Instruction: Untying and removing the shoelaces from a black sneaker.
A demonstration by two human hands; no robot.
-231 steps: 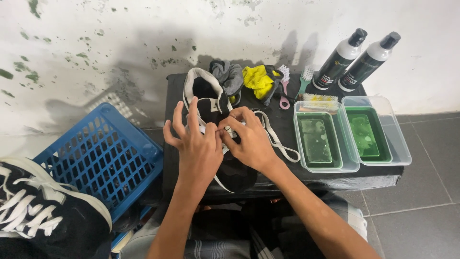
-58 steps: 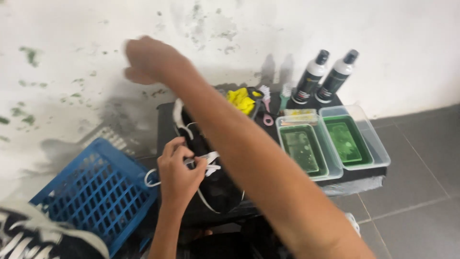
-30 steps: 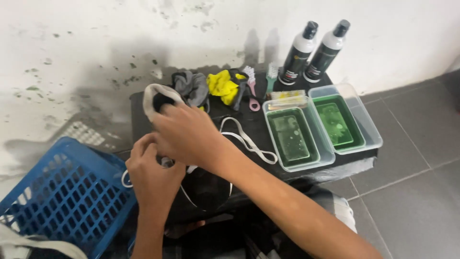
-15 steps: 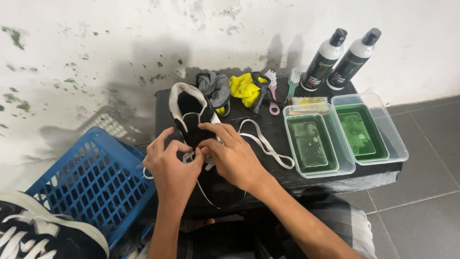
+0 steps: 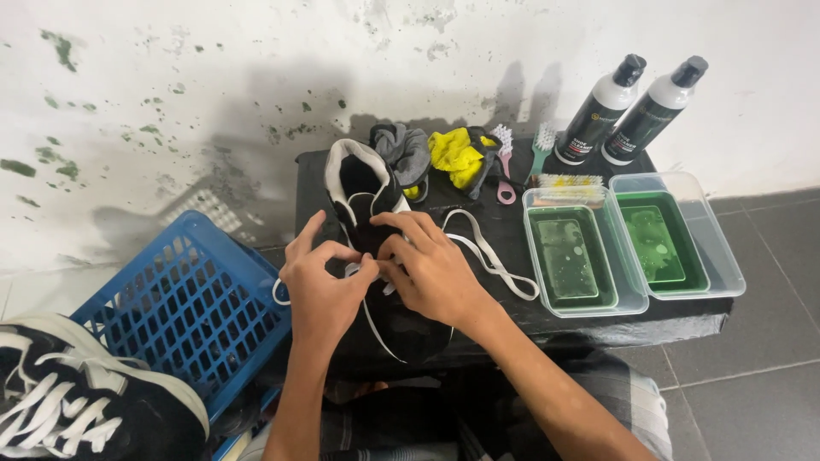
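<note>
Black bench (image 5: 512,256) against a stained white wall, black shoe (image 5: 376,222) sitting on it, left hand (image 5: 323,286) and right hand (image 5: 431,269) both in a pinch grip on its white lace (image 5: 495,256).

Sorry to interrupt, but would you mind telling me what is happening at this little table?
A person is working on a black sneaker with a white collar that lies on a low black table. The left hand and the right hand meet over its tongue, pinching a flat white shoelace that trails to the right. Beside it sit two clear plastic tubs of green liquid, and a blue plastic basket stands at the left.
</note>
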